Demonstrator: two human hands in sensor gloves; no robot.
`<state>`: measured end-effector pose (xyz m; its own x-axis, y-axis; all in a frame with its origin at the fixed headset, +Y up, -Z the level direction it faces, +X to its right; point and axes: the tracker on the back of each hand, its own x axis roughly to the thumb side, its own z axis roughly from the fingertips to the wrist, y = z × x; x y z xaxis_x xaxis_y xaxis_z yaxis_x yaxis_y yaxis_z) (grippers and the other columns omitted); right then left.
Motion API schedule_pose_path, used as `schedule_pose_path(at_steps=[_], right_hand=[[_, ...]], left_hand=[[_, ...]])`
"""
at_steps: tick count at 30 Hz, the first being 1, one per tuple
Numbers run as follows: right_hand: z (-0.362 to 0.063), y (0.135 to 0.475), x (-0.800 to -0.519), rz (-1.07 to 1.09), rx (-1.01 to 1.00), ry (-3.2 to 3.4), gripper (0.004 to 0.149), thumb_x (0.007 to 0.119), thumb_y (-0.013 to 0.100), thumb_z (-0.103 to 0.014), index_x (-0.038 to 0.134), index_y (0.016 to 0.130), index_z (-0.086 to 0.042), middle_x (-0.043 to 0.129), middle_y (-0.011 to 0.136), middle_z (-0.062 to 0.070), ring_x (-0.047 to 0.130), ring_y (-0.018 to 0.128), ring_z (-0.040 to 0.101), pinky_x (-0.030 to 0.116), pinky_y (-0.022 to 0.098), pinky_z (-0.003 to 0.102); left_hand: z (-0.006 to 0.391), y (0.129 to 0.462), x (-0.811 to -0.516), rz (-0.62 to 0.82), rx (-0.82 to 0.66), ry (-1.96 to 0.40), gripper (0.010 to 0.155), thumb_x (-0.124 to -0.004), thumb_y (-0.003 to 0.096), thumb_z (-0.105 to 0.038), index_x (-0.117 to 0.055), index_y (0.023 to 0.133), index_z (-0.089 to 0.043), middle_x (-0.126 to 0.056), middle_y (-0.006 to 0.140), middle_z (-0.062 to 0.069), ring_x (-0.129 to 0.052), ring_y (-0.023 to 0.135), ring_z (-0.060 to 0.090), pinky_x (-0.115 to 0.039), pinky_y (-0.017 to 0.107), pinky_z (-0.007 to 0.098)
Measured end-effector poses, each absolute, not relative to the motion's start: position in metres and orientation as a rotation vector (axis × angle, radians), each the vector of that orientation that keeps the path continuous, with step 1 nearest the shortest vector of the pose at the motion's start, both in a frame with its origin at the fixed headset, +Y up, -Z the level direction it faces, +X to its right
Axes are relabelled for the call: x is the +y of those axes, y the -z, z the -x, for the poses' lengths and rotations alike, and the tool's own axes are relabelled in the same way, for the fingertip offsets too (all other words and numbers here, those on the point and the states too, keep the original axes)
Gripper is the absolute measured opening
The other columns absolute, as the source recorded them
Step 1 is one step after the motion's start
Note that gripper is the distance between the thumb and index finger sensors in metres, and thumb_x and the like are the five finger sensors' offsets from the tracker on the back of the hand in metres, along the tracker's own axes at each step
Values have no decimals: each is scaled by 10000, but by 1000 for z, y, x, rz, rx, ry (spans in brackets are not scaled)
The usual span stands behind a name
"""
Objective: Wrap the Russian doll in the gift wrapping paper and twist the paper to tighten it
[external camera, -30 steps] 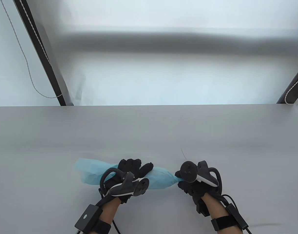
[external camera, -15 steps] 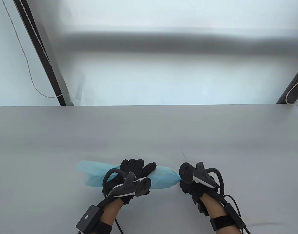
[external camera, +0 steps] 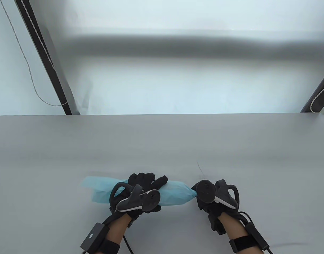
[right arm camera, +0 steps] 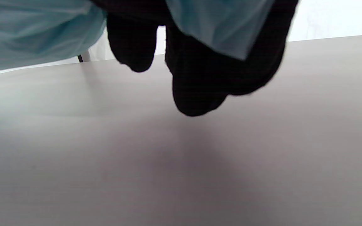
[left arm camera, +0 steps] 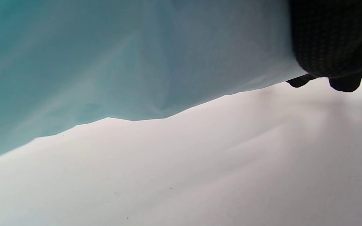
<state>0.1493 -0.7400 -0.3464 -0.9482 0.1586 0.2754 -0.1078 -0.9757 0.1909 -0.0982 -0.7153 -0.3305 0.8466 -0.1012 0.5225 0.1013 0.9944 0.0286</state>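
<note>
Barely shifted, wrapped doll (external camera: pixel 175 194) lies lengthwise left-right.

A bare recording set-up rather than a lived-in room: a plain grey tabletop (external camera: pixel 162 143) stands before a pale sheet backdrop (external camera: pixel 177 87), framed by dark slanted poles (external camera: pixel 45 60) with a thin cord (external camera: pixel 26 63) hanging along one of them.
</note>
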Motion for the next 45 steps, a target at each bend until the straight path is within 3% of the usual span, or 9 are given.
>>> schedule_pose_path(at_steps=[3, 7, 10, 15, 18, 21, 31, 40, 45], right_hand=[[-146, 347, -739, -425, 480, -2994, 497, 696, 674, -226, 550, 1146, -171, 893, 1023, 212, 1052, 513, 161, 921, 392, 331], [-146, 348, -738, -398, 403, -3051, 556, 735, 632, -390, 612, 1121, -157, 983, 604, -50, 994, 327, 63, 890, 275, 285], [-146, 348, -737, -394, 344, -3048, 584, 786, 590, -482, 681, 1073, -171, 949, 525, -94, 944, 275, 35, 865, 249, 281], [-146, 345, -738, -564, 366, -2919, 809, 791, 516, -650, 605, 1126, -152, 894, 684, -70, 933, 408, 59, 853, 344, 302], [-146, 344, -739, -606, 407, -2813, 900, 596, 543, -687, 503, 1181, -58, 853, 813, 8, 928, 550, 128, 841, 448, 360], [-147, 345, -742, -634, 528, -2578, 815, 353, 630, -549, 340, 1230, 2, 758, 968, 150, 863, 746, 255, 780, 599, 465], [-159, 351, -734, -517, 530, -2465, 638, 749, 596, -296, 578, 1183, -113, 881, 987, 199, 911, 838, 309, 771, 658, 510], [-153, 353, -735, -407, 657, -2682, 697, 882, 577, -379, 651, 1145, -48, 919, 762, 136, 942, 533, 177, 848, 473, 404], [-143, 349, -739, -331, 536, -2841, 650, 957, 553, -413, 753, 1074, -83, 975, 579, 77, 956, 333, 106, 868, 337, 347]], left_hand=[[99, 332, -717, 6, -550, 107, 1044, -967, 329, -688, -334, 1126, -453, -597, 1192, 140, -684, 1033, 402, -542, 714, 708], [99, 332, -717, 4, -547, 112, 1044, -968, 328, -686, -336, 1126, -453, -600, 1190, 142, -684, 1032, 405, -543, 713, 709], [100, 332, -717, 1, -538, 113, 1044, -966, 329, -686, -333, 1125, -453, -597, 1191, 147, -683, 1032, 406, -543, 713, 710], [105, 334, -720, 11, -505, 131, 1042, -975, 334, -666, -317, 1117, -469, -572, 1203, 144, -659, 1048, 412, -514, 714, 728], [109, 336, -719, 6, -485, 142, 1044, -981, 336, -653, -311, 1116, -470, -561, 1208, 147, -643, 1057, 416, -503, 715, 733], [117, 338, -718, 5, -460, 161, 1043, -982, 338, -651, -309, 1114, -473, -556, 1211, 145, -639, 1060, 415, -501, 716, 730], [125, 340, -719, 10, -466, 145, 1053, -996, 332, -638, -303, 1109, -483, -546, 1220, 132, -621, 1080, 411, -484, 721, 736], [112, 333, -718, -50, -523, 196, 1060, -1005, 331, -637, -320, 1120, -459, -551, 1207, 146, -617, 1069, 411, -467, 724, 745], [101, 329, -718, -73, -542, 255, 1067, -999, 333, -642, -321, 1130, -435, -559, 1196, 154, -624, 1063, 409, -464, 722, 754]])
